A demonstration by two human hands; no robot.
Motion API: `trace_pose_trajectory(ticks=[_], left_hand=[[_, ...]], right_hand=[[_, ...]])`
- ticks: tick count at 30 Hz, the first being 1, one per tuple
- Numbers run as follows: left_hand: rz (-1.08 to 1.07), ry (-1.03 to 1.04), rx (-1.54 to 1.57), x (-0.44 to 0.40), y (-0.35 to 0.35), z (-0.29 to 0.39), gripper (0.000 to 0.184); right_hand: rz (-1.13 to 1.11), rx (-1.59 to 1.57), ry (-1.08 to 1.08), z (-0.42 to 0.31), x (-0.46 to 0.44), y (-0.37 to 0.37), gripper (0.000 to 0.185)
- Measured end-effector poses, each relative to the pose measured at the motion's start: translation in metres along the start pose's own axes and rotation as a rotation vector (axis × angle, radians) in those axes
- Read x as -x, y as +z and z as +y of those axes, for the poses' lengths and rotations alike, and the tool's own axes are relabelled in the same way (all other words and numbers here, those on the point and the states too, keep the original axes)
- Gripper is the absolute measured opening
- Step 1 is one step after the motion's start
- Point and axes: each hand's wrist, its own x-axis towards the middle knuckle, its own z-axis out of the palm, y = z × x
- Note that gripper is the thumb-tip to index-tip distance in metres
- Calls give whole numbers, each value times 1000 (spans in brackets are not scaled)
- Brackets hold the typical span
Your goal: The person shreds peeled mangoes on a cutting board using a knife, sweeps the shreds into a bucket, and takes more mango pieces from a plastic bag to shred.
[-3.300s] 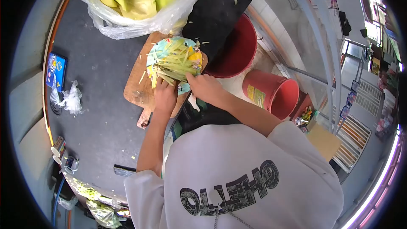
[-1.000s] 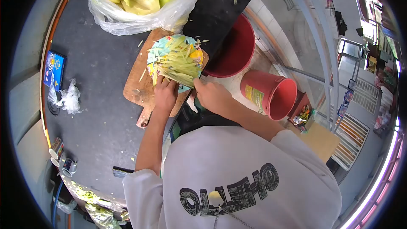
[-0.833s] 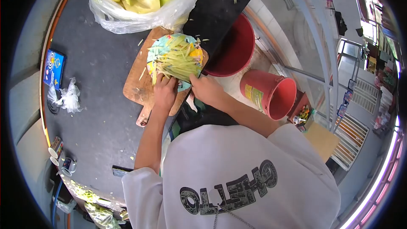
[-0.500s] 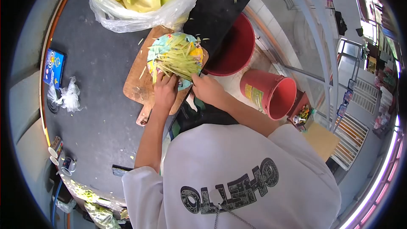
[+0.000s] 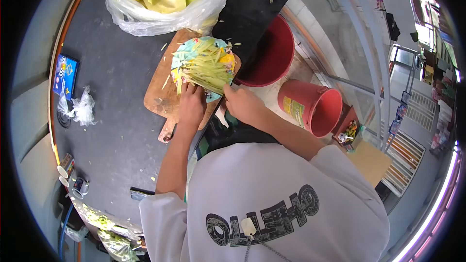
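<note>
The left hand is touching the strips just past it, fingers bent; the right hand is sitting curled beside them. Both are probably working the strips, but I can't tell what they're gripping. The next move is likely needing tucked fingertips.

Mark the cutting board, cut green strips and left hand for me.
Cutting board (image 5: 158, 99): head view, bare wooden face.
Green strips (image 5: 206, 70): head view, middle of the pile.
Left hand (image 5: 192, 106): head view, back of the hand.
</note>
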Motion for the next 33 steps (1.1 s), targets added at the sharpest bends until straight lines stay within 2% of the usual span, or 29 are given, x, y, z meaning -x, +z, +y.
trace_pose_trajectory(ticks=[7,12,17,20,24,27,30,33], left_hand=[[-28,-64,3,0,2,0,25],[17,-30,15,-4,3,-4,25],[50,-36,58,1,2,0,23],[10,-23,32,4,4,-4,25],[56,-16,58,5,5,-3,27],[98,7,55,1,8,-9,27],[120,7,72,1,9,-9,23],[157,0,95,12,12,-10,21]], right_hand=[[-18,2,29,7,-23,18,24],[-14,19,37,-10,2,-4,26],[9,19,40,8,-12,30,25],[33,13,34,-7,8,12,24],[-29,-67,75,4,-9,25,24],[6,-75,69,6,-9,27,25],[-28,-54,99,-13,6,1,27],[-12,-133,113,-3,-7,25,27]])
